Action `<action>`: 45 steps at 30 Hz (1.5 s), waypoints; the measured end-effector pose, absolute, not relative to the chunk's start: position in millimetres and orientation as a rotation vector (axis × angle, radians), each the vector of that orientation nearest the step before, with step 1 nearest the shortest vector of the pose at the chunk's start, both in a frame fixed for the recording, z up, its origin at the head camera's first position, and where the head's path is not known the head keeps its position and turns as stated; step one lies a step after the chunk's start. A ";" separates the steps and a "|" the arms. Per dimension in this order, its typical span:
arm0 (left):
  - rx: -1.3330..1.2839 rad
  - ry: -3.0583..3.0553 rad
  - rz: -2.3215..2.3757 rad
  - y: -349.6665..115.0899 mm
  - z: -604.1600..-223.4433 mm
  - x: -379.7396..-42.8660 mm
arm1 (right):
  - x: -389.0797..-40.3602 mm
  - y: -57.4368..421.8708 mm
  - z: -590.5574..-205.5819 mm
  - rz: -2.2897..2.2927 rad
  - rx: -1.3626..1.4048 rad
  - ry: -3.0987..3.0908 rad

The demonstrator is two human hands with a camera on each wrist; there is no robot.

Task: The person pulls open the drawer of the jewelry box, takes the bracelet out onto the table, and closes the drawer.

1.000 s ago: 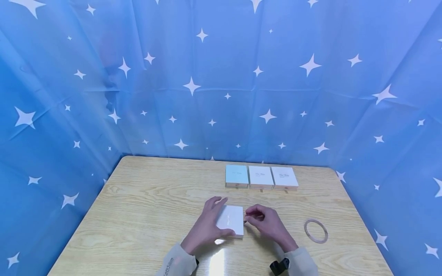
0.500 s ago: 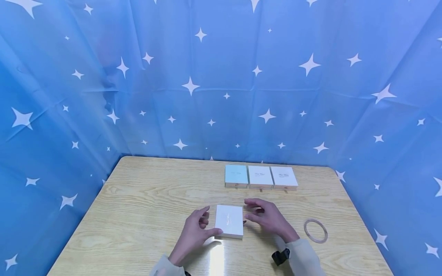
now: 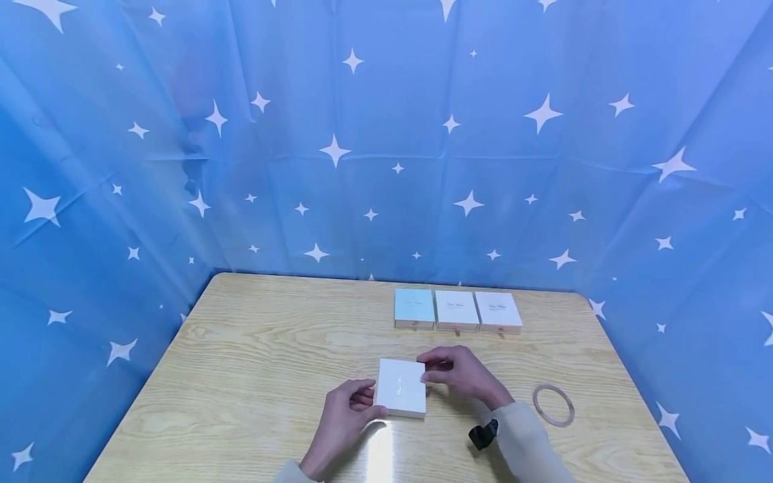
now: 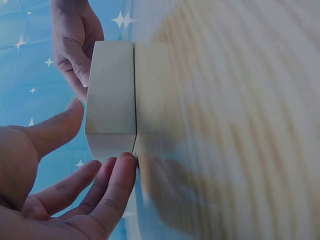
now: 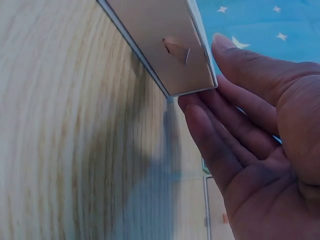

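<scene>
A flat white box (image 3: pixel 401 389) with small shiny lettering lies on the table, between both hands. Beside its left edge is my left hand (image 3: pixel 345 414), thumb by the near left corner; in the left wrist view its fingertips (image 4: pixel 122 162) meet the end of the box while the thumb stands a little off. My right hand (image 3: pixel 464 376) is at the far right corner. In the right wrist view its fingers (image 5: pixel 202 117) touch the corner and its thumb (image 5: pixel 225 45) lies over the top edge. A brown pull tab (image 5: pixel 179 50) sticks out of the box's pinkish end.
Toward the back of the wooden table (image 3: pixel 266 349) stand a light blue box (image 3: pixel 414 307) and two white boxes in a row, the nearer one (image 3: pixel 455 308) beside it. A pale ring (image 3: pixel 553 405) lies to the right. Starry blue cloth (image 3: pixel 386 181) hangs behind.
My left hand has slid back from over the box to its left edge. My right hand has left the pull tab and shifted to the far right corner. The box has hardly moved.
</scene>
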State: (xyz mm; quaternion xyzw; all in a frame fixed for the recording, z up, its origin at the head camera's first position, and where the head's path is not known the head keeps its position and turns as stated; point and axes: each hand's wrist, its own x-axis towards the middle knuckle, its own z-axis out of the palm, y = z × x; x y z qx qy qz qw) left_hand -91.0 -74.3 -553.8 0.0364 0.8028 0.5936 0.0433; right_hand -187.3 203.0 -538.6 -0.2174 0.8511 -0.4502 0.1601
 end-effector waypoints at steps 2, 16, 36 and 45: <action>0.109 2.457 1.813 -73.3 -554.5 -91.5 | -188.0 202.2 -540.4 -1.282 -0.617 2.429; 0.070 2.447 1.809 -71.1 -553.2 -95.9 | -186.0 199.9 -547.4 -1.390 -0.527 2.360; -0.007 2.509 1.772 -82.3 -552.7 -110.4 | -179.1 190.9 -549.6 -1.393 -0.560 2.442; -0.154 2.551 1.759 -95.7 -550.6 -121.6 | -175.2 177.7 -552.7 -1.450 -0.488 2.454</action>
